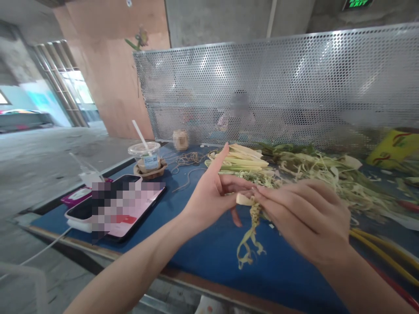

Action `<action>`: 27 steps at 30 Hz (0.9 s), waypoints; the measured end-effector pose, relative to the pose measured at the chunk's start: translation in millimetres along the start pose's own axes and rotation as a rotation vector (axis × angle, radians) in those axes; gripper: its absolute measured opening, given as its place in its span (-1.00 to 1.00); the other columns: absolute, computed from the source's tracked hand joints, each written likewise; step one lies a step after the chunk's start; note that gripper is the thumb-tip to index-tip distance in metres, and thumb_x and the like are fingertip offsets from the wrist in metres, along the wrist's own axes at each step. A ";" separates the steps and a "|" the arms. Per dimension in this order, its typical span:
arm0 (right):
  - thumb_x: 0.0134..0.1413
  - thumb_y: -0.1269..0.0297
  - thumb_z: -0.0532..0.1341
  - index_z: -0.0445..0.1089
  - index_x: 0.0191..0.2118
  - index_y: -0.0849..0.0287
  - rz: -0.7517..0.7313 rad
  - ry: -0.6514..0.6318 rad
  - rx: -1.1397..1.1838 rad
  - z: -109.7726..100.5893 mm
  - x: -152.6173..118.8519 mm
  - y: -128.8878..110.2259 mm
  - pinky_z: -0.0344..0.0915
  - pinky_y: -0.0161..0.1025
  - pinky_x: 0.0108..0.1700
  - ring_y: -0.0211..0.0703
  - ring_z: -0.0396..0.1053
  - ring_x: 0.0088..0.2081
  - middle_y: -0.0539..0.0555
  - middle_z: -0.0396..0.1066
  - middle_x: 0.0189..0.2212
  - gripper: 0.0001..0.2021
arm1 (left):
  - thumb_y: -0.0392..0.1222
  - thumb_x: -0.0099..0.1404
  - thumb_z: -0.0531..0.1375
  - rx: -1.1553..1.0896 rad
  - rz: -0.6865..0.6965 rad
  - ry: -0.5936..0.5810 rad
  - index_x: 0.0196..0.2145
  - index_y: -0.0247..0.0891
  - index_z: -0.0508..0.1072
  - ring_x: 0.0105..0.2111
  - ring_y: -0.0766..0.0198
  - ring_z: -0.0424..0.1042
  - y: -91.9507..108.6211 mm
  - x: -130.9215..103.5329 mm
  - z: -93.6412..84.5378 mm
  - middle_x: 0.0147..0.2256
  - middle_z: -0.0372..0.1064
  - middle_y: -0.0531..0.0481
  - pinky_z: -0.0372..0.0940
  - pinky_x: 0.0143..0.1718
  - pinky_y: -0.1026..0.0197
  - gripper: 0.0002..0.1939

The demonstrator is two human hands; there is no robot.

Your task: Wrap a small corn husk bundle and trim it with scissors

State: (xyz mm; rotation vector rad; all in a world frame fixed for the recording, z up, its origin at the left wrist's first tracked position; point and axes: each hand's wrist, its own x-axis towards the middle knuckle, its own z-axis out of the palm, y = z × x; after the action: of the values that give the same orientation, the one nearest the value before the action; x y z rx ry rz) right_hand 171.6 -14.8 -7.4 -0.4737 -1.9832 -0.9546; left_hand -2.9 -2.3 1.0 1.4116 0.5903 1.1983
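A small braid of dried plant strips (254, 213), pale yellow-green and much like corn husk, hangs above the blue table (209, 257) with curled loose ends. My left hand (216, 187) is closed at its top, beside a pale folded piece (245, 199), with one finger pointing up. From the other side my right hand (304, 218) pinches the braid's top, its fingertips meeting those of my left. The exact grip between the fingertips is hidden. Just beyond my hands lies a stack of flat pale husk strips (248, 157).
Loose husks (327, 174) spread over the right side, near a yellow container (394, 148). Pliers-like yellow handles (382, 248) lie at the right front. Left are a phone (104, 196), a lidded cup (145, 157) and twine (190, 160). A perforated metal screen (278, 87) closes the back.
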 end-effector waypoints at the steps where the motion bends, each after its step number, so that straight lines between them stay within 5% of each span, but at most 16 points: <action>1: -0.18 0.53 0.25 0.38 -0.29 0.22 -0.010 0.006 0.013 -0.4 -0.2 1.3 0.28 -0.17 -0.37 -0.18 0.40 -0.39 0.05 0.49 -0.35 -0.77 | -0.40 0.03 0.24 0.012 0.021 -0.003 0.20 0.01 -0.42 -0.53 0.25 0.45 -0.2 -0.7 0.3 -0.36 0.45 -0.01 0.36 -0.73 0.35 0.04; 13: -0.19 0.50 0.28 0.39 -0.27 0.22 -0.004 0.027 0.011 1.0 -3.9 7.4 0.32 -0.20 -0.35 -0.20 0.39 -0.38 0.07 0.49 -0.30 -0.75 | -0.25 0.07 0.24 0.331 0.238 0.085 0.22 -0.06 -0.38 -0.51 0.22 0.48 0.6 -7.2 2.8 -0.43 0.46 -0.01 0.37 -0.68 0.35 -0.01; 22: -0.23 0.52 0.27 0.40 -0.29 0.27 -0.046 0.051 0.020 0.2 -7.2 9.3 0.34 -0.16 -0.36 -0.14 0.40 -0.39 0.11 0.48 -0.36 -0.75 | -0.23 0.09 0.23 0.338 0.247 0.136 0.21 -0.01 -0.38 -0.65 0.32 0.41 -0.4 -14.0 6.4 -0.39 0.49 0.02 0.37 -0.69 0.31 -0.04; 27: -0.20 0.54 0.26 0.38 -0.33 0.14 0.023 0.081 0.139 1.2 -3.4 5.9 0.33 -0.22 -0.41 -0.23 0.39 -0.42 0.03 0.48 -0.38 -0.77 | -0.23 0.08 0.24 0.323 0.218 0.091 0.22 -0.07 -0.40 -0.53 0.21 0.48 0.4 -13.4 5.7 -0.42 0.49 0.00 0.40 -0.64 0.28 -0.02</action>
State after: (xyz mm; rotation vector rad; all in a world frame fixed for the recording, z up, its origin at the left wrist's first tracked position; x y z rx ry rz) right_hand 176.6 -10.0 -8.0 -0.3738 -1.9516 -0.8027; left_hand -2.7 -16.5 -2.1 1.7344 0.7326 1.3900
